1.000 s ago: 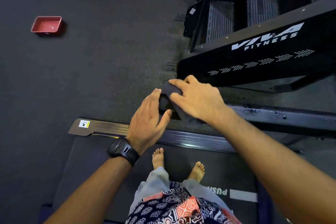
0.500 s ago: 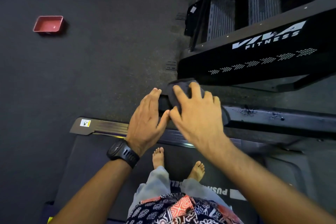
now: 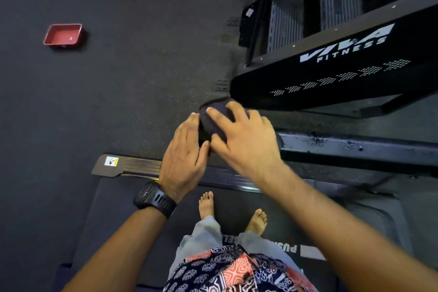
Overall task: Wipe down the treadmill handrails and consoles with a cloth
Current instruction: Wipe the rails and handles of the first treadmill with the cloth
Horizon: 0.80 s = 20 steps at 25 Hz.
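Observation:
A dark cloth (image 3: 211, 125) is bunched over the left end of the black treadmill handrail (image 3: 355, 149), which runs off to the right. My right hand (image 3: 244, 142) lies on top of the cloth, fingers spread over it and thumb wrapped round its near side. My left hand (image 3: 183, 156), with a black watch on the wrist, stands flat against the rail's end beside the cloth. Its fingers are straight and its thumb touches the cloth. The rail's end is hidden under the cloth and my hands.
My bare feet stand on the treadmill belt (image 3: 142, 197), and the deck's side strip (image 3: 132, 165) lies below my hands. A black Viva Fitness machine (image 3: 331, 71) stands close behind the handrail. A red tray (image 3: 62, 34) sits on the dark floor at far left.
My right hand has turned on the cloth and shifted onto the rail's end, its wrist swinging toward me. The left hand has stayed almost still.

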{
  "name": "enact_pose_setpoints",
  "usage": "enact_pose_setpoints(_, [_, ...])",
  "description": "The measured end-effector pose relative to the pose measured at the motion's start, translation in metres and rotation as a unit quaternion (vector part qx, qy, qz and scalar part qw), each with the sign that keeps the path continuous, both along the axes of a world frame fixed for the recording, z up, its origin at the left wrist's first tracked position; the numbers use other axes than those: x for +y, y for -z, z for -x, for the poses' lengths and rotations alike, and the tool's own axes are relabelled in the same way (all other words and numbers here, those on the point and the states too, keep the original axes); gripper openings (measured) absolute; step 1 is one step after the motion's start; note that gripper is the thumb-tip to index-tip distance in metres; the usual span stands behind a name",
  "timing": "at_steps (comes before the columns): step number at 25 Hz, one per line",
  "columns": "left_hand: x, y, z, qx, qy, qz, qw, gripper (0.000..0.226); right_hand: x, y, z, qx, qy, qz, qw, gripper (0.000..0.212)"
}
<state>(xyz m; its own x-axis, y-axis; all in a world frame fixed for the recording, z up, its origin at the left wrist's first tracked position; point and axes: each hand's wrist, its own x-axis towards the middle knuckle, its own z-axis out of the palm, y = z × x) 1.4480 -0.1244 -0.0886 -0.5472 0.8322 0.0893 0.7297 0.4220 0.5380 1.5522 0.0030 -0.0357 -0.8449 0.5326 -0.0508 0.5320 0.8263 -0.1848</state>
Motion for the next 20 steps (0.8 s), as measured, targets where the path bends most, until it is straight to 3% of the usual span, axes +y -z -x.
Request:
enact_pose_setpoints(3, [-0.001,0.0,-0.001,0.009,0.011,0.004,1.0,0.065,0.008,0.0,-0.015,-0.023,0.125,-0.024,0.992,0.055])
enact_pose_setpoints(6, [0.001,0.0,-0.002,0.0,0.012,0.0,1.0,0.066,-0.03,0.0,-0.018,-0.002,0.047,-0.047,0.998,0.056])
enact_pose_setpoints(8, [0.001,0.001,-0.001,0.016,0.017,0.004,1.0,0.066,-0.005,-0.001,-0.004,-0.01,0.006,-0.022,1.0,0.056])
enact_pose_setpoints(10, [0.002,0.002,-0.002,0.028,0.013,0.012,0.999,0.066,0.015,-0.006,-0.012,-0.028,0.092,-0.019,0.995,0.057])
enact_pose_setpoints(12, [0.003,0.0,-0.005,0.024,0.008,0.018,1.0,0.067,-0.001,0.0,-0.031,-0.015,0.141,-0.08,0.987,0.061])
enact_pose_setpoints(16, [0.002,0.001,-0.002,0.04,0.012,0.027,0.999,0.067,-0.012,0.001,-0.004,-0.002,0.009,-0.049,0.999,0.057])
enact_pose_setpoints(18, [0.001,-0.001,-0.002,0.053,0.014,0.031,0.998,0.067,0.011,-0.006,-0.004,-0.033,0.065,0.004,0.997,0.055])
enact_pose_setpoints(20, [0.003,-0.003,-0.005,0.035,0.02,0.027,0.999,0.067,0.005,0.0,-0.023,-0.054,0.139,-0.032,0.988,0.056])
